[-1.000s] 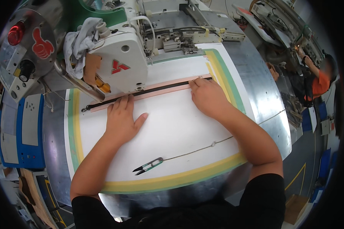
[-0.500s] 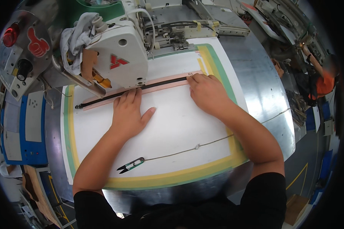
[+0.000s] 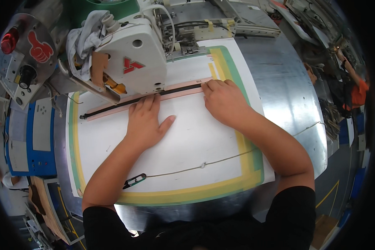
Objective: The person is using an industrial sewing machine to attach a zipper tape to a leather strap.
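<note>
A pink strip (image 3: pixel 181 93) bearing a long black zipper (image 3: pixel 106 111) lies on a white board (image 3: pixel 187 137) bordered with yellow and green tape, its middle beside the machine head (image 3: pixel 137 64). My left hand (image 3: pixel 143 123) rests open, fingertips on the strip under the head's lower edge, thumb out on the board. My right hand (image 3: pixel 225 102) has its fingers bent and closed on the strip's right end, thumb partly hidden. Dark snips (image 3: pixel 135 180) tied to a cord lie near my left forearm, their blades partly hidden by it.
The board lies on a metal table (image 3: pixel 289 91). A blue control box (image 3: pixel 39 137) stands left, a knobbed panel (image 3: pixel 39 71) above it, rails (image 3: pixel 256 31) behind. A co-worker in orange (image 3: pixel 356 93) is at far right; another person (image 3: pixel 10 178) shows at far left.
The board, with strip and snips, has slid leftward and slightly away from me. My left hand has shifted rightward along the strip. My right hand has moved leftward with the strip's end.
</note>
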`<action>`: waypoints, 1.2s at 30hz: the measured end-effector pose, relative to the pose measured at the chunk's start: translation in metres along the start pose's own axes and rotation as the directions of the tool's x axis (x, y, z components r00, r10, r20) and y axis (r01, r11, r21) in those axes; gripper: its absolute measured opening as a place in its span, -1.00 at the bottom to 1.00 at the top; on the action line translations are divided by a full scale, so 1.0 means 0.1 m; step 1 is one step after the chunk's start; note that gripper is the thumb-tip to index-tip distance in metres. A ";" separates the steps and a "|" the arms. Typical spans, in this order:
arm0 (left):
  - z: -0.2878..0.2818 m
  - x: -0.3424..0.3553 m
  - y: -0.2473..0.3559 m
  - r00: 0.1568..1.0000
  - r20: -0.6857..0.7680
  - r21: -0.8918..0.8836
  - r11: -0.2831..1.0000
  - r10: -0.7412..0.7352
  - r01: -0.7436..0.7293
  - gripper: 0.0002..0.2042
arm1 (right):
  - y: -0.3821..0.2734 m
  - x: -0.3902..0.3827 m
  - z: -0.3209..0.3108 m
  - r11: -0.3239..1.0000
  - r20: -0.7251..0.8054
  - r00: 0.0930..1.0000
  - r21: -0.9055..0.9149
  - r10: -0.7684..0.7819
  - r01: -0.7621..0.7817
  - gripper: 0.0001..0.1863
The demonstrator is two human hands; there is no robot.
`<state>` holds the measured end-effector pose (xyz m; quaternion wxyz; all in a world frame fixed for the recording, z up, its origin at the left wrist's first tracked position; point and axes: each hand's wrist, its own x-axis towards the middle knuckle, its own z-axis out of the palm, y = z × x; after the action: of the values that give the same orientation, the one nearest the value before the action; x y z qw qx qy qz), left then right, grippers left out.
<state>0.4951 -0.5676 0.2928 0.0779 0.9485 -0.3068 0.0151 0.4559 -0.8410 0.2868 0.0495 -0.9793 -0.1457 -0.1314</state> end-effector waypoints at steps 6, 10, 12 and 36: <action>0.06 0.12 0.14 1.000 0.000 0.001 1.000 0.011 -0.011 -0.24 | 0.05 0.06 0.06 0.999 0.052 0.998 0.011 -0.038 0.038 -0.67; 0.09 0.17 0.20 1.000 0.003 -0.011 1.000 0.012 -0.012 -0.25 | 0.07 0.09 0.07 0.998 0.051 0.997 -0.009 -0.063 0.063 -0.68; 0.11 0.19 0.23 1.000 -0.009 -0.015 1.000 0.017 -0.017 -0.24 | 0.10 0.09 0.06 0.996 0.023 0.996 0.040 -0.081 0.080 -0.71; 0.27 0.20 0.21 0.993 -0.094 0.047 0.996 0.074 -0.070 -0.23 | 0.10 0.10 0.26 0.971 -0.070 0.984 0.168 -0.161 0.171 -0.57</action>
<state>0.4988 -0.6003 0.2706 0.0713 0.9364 -0.3363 0.0700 0.4745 -0.8442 0.2643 0.1275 -0.9516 -0.2366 -0.1492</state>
